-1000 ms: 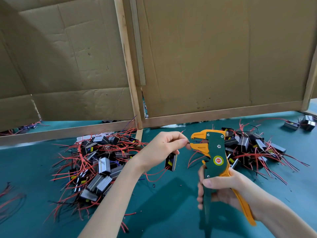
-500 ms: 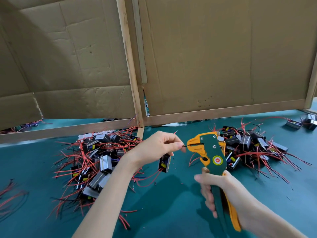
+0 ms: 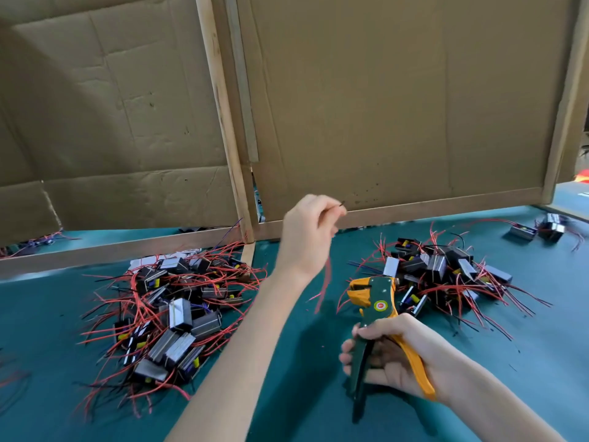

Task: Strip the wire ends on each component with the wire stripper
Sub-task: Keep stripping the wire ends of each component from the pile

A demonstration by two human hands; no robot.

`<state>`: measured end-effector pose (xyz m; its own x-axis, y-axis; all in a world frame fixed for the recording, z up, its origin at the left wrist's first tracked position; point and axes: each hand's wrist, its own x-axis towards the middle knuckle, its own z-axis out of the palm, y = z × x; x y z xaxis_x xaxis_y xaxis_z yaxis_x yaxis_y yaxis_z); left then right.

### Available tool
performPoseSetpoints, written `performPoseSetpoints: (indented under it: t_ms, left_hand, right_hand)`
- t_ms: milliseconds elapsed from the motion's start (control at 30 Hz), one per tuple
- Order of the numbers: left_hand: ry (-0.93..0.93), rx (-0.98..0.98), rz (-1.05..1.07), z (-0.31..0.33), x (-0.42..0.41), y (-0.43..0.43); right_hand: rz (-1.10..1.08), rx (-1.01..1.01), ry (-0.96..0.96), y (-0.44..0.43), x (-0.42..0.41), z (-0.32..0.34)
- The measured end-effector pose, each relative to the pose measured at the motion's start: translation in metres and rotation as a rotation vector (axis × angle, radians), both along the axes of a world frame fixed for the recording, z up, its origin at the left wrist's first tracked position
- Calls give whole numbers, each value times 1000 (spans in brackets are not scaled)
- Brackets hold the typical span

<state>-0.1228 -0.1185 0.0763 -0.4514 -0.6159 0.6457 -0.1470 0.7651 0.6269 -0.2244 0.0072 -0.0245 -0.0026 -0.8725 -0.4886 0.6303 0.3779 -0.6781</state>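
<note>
My left hand [image 3: 307, 237] is raised above the green table, pinching a thin black wire tip [image 3: 342, 204] between thumb and fingers. A blurred red wire [image 3: 324, 283] hangs down from that hand; I cannot see the component it belongs to. My right hand [image 3: 395, 358] grips the handles of the green and orange wire stripper [image 3: 373, 301], whose jaws point up and away from me, below and right of my left hand. The jaws hold nothing. One heap of black components with red wires [image 3: 172, 317] lies at left, another heap [image 3: 446, 275] at right.
Cardboard panels in wooden frames [image 3: 398, 212] stand as a wall along the back of the green table [image 3: 287, 362]. Two loose components [image 3: 538, 231] lie at the far right. Stray red wires [image 3: 9, 378] lie at the left edge.
My left hand has lifted up and away from the stripper jaws, taking the wire with it. My right hand has drawn the stripper down and closer to me.
</note>
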Motion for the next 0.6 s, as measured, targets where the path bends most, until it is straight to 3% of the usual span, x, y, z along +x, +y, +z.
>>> performPoseSetpoints:
  t_ms: [100,233,333,433,600]
  left_hand:
    - [-6,2,-135,4,-39,18]
    - [-293,88,-373,-2,-56,37]
    - [-397,157,-401,-6,-36,34]
    - [-517,129,-213,-5,4,9]
    - [-794,80,411,-17,87,-57]
  right_hand:
    - [19,0,-44,0,-1,1]
    - [3,4,-59,0,-4,-1]
    - [-2,2,-60,0,-6,-1]
    - [-2,9,-55,-2,-5,0]
    - [-4,-9,-27,-2,-4,-2]
